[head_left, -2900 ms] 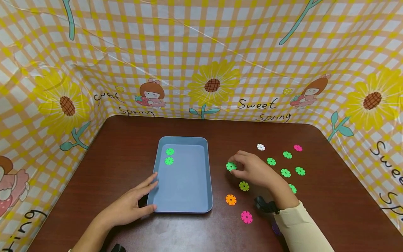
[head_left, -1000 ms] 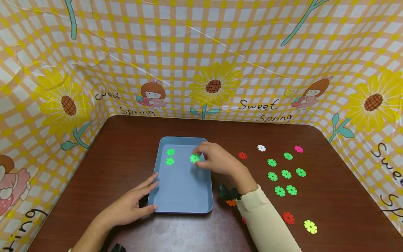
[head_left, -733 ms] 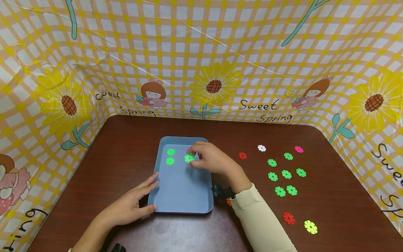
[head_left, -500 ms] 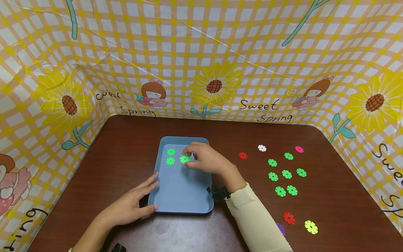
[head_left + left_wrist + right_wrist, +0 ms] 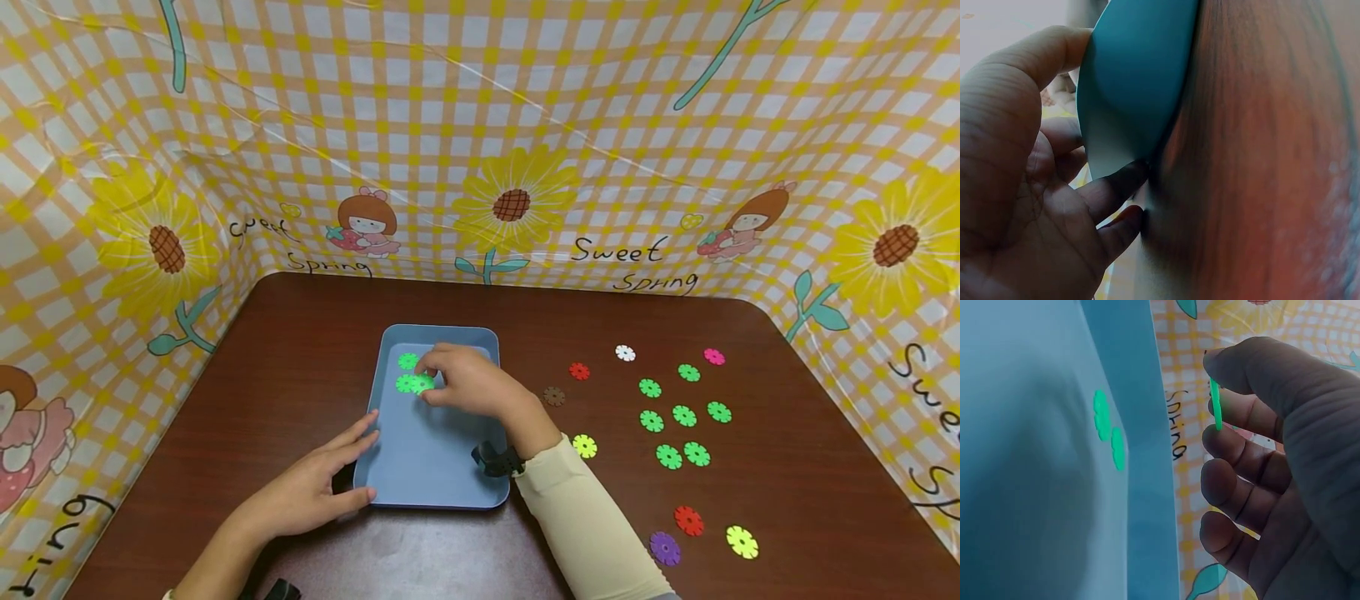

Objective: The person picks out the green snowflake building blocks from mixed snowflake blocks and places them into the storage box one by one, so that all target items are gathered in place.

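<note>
My right hand (image 5: 476, 383) pinches a green notched snowflake disc (image 5: 1216, 403) between thumb and fingertips, above the far left part of a shallow blue tray (image 5: 442, 467). In the head view this disc overlaps the nearer of two green discs (image 5: 407, 362) lying in the tray one behind the other. In the right wrist view it stands on edge, apart from the tray floor. My left hand (image 5: 311, 490) rests at the tray's near left side, its fingers spread and fairly straight along the rim. The left wrist view has the thumb (image 5: 1054, 53) touching the tray's edge.
Several green discs (image 5: 684, 416) lie on the dark wooden table (image 5: 300, 350) right of the tray. Around them are red, white, pink, brown, yellow and purple discs (image 5: 664, 548). A checked cloth (image 5: 420, 108) hangs behind and at both sides.
My right hand has picked the green disc up from the table and carried it left over the tray, up to the two green discs there. My left hand has stayed put.
</note>
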### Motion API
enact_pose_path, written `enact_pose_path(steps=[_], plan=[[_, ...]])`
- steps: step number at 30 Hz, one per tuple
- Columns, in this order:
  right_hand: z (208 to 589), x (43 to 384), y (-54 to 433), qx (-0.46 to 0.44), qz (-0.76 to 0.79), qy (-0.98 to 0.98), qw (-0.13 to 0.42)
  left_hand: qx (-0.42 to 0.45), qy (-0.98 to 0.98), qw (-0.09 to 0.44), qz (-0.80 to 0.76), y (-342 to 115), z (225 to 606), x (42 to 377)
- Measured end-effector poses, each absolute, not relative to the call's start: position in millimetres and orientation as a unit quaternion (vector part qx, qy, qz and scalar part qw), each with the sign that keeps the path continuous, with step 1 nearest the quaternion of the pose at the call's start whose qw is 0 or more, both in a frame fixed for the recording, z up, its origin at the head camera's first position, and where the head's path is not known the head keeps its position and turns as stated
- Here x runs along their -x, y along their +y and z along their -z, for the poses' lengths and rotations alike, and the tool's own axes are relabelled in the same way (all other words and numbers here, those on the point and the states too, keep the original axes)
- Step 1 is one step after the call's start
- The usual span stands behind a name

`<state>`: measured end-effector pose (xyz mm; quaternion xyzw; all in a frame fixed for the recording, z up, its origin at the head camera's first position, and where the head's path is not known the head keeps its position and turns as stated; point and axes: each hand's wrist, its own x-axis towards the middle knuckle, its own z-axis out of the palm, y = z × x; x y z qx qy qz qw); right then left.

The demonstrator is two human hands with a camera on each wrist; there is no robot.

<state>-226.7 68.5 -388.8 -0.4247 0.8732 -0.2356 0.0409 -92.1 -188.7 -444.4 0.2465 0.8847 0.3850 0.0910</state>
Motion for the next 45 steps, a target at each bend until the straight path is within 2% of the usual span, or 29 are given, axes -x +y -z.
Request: enact_pose_path(steps=[13, 31, 45], plan=[[399.5, 228.4, 51.0, 0.448, 0.226, 0.864, 0.052, -0.249, 0.885, 0.083, -0.385, -187.9, 443.3, 90.9], [414.8, 230.8, 40.2, 0.437, 0.196, 0.868, 0.129, -0.250, 0.884, 0.089, -0.386, -189.6, 440.9, 90.5], [424.6, 233.1, 37.1, 0.436, 0.177, 0.873, 0.129, -0.250, 0.885, 0.088, -0.382, -190.7, 443.4, 91.6]])
